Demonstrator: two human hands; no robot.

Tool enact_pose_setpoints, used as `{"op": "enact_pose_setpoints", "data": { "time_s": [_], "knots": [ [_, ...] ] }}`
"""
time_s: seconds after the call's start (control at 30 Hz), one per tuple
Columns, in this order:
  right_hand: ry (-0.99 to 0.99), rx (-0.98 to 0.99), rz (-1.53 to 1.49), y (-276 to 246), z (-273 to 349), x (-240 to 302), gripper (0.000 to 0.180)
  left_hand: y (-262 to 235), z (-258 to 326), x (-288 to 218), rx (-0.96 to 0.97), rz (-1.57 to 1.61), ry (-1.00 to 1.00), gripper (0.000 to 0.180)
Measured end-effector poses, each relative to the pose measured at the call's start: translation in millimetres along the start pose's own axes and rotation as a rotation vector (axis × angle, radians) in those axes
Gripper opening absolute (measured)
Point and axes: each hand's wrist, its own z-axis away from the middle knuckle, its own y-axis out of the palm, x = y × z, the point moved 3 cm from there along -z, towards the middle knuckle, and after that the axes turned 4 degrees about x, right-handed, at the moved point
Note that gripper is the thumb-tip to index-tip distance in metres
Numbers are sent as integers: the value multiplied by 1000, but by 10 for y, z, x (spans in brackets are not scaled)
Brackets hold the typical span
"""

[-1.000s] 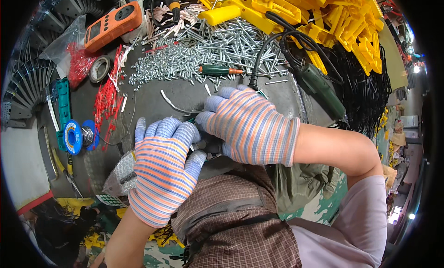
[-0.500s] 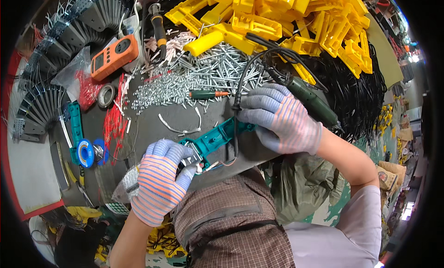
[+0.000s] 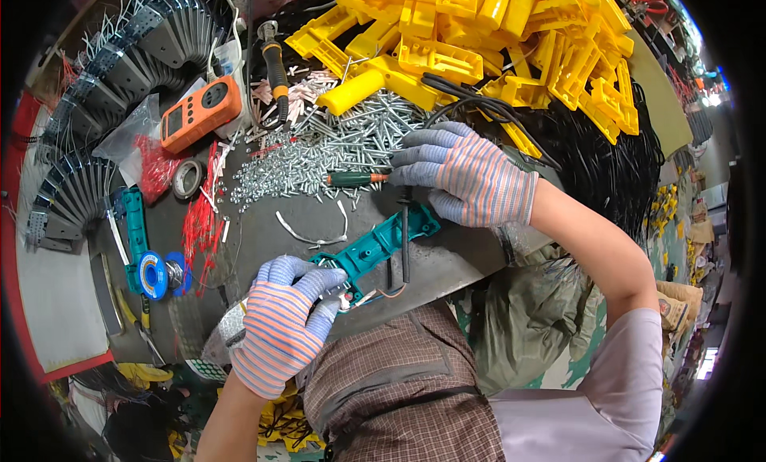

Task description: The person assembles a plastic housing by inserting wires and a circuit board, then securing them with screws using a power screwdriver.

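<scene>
Housing (image 3: pixel 375 246) of teal plastic is seen in the head view between the two gloved hands, its near end pinched by thumb and fingers of the left hand (image 3: pixel 279 322). At the right hand (image 3: pixel 471 179), fingers are extended toward a screwdriver (image 3: pixel 351 179); whether anything is gripped cannot be told. Nearer than those fingertips, the housing is crossed by a black cord (image 3: pixel 404 246). Beyond the right hand, yellow shells (image 3: pixel 443 59) are heaped on the desk (image 3: pixel 447 262).

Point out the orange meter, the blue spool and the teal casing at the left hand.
Orange meter (image 3: pixel 197 112), head view: middle of its front.
Blue spool (image 3: pixel 152 275), head view: labelled flange.
Teal casing (image 3: pixel 380 243), head view: mid-body.
</scene>
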Motion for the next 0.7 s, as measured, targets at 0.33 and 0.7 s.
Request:
{"op": "enact_pose_setpoints", "data": {
  "time_s": [0.33, 0.7],
  "knots": [
    [132, -176, -328, -418, 129, 285, 20, -2, 55, -43, 17, -66, -3, 35],
    [60, -64, 10, 26, 320, 365, 30, 209, 138, -47, -133, -118, -65, 44]
  ]
}}
